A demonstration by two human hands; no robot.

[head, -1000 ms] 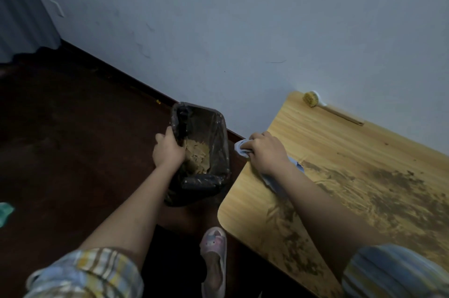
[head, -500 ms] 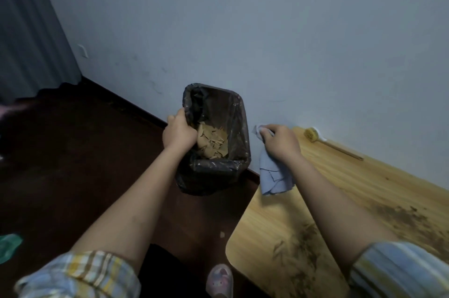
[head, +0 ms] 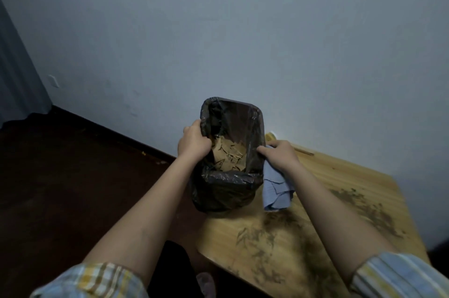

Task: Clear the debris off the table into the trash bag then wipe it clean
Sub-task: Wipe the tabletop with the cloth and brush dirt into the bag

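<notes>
Trash bag [head: 228, 190], black, lines a bin held above the table's [head: 340, 188] left corner; brown scraps lie inside. Left hand [head: 193, 143] grips the bag's left rim, fingers curled over it. Right hand [head: 279, 154] pinches a blue cloth [head: 275, 192] and touches the right rim; the cloth hangs below. Dark debris [head: 264, 244] smears the tabletop. A brush [head: 301, 150] lies by the wall.

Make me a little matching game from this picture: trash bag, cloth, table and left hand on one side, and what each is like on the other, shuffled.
1. trash bag
2. cloth
3. table
4. left hand

a. smeared with dark debris
b. blue, hanging from the right hand
c. black, tan scraps inside
d. gripping the bag's rim

Pairs: 1-c, 2-b, 3-a, 4-d
</notes>
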